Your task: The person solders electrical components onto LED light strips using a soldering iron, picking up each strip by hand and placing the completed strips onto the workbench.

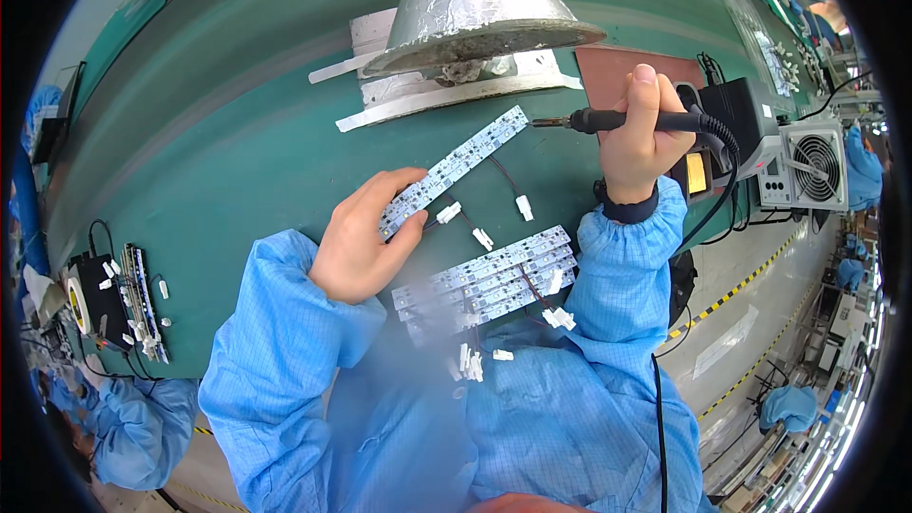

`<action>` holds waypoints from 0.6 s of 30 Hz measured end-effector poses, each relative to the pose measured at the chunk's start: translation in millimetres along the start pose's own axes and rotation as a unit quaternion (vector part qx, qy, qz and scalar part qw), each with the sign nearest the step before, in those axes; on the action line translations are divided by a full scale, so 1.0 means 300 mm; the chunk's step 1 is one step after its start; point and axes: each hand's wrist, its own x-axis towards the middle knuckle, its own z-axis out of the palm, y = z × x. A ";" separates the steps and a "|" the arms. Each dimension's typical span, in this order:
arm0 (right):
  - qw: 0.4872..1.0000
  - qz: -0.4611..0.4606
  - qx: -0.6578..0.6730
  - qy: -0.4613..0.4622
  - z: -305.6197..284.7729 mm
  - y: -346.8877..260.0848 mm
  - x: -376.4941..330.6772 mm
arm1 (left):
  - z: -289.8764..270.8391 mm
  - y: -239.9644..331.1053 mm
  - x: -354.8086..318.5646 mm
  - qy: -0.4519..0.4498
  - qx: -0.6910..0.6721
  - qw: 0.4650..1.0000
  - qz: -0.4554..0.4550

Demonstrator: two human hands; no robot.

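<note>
Between the thumb and fingers of my left hand [366, 237] is the lower left end of a long, narrow white circuit board strip [465, 160], held slantwise over the green mat. Thin dark wires with white plug connectors [524, 208] hang from it. My right hand [646, 138] is closed round a black soldering iron [598, 121]. Its metal tip points left, at the strip's upper right end; whether they touch I cannot tell. Nearer my body lies a stack of similar board strips [489, 275], with white connectors on wires beside it.
A silver fume extraction hood [480, 0] stands just beyond the strip. To the right are a black soldering station [736, 119], a yellow sponge [698, 172] and a fan unit [815, 163]. More board strips [144, 309] lie at the left, near a person in a blue sleeve [142, 432].
</note>
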 end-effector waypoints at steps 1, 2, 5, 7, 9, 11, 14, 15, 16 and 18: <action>1.000 0.000 -0.001 0.001 0.000 0.001 0.000 | 0.001 -0.002 0.001 0.000 0.002 1.000 0.002; 1.000 -0.007 -0.005 -0.002 0.000 0.004 0.001 | 0.001 -0.003 0.001 -0.001 0.004 1.000 0.005; 1.000 -0.015 -0.007 -0.009 0.001 0.009 0.000 | -0.003 0.000 -0.002 -0.008 0.000 1.000 -0.007; 1.000 -0.017 -0.008 -0.013 -0.001 0.011 0.001 | -0.002 0.002 -0.001 -0.007 0.001 1.000 -0.006; 1.000 -0.013 -0.007 -0.010 -0.001 0.013 0.002 | -0.001 0.004 0.001 -0.006 0.001 1.000 -0.006; 1.000 -0.017 -0.013 -0.012 -0.003 0.014 0.003 | 0.001 0.004 0.004 -0.007 0.002 1.000 -0.009; 1.000 -0.016 -0.014 -0.016 -0.002 0.011 0.002 | -0.004 0.008 0.000 -0.004 0.001 1.000 -0.008; 1.000 -0.011 -0.014 -0.017 -0.002 0.011 0.002 | -0.004 0.007 0.000 -0.004 0.001 1.000 -0.008; 1.000 -0.011 -0.014 -0.017 -0.003 0.014 0.002 | -0.003 0.006 0.001 -0.004 0.002 1.000 -0.010; 1.000 -0.015 -0.012 -0.018 -0.004 0.020 0.002 | -0.003 0.005 0.001 -0.004 0.002 1.000 -0.011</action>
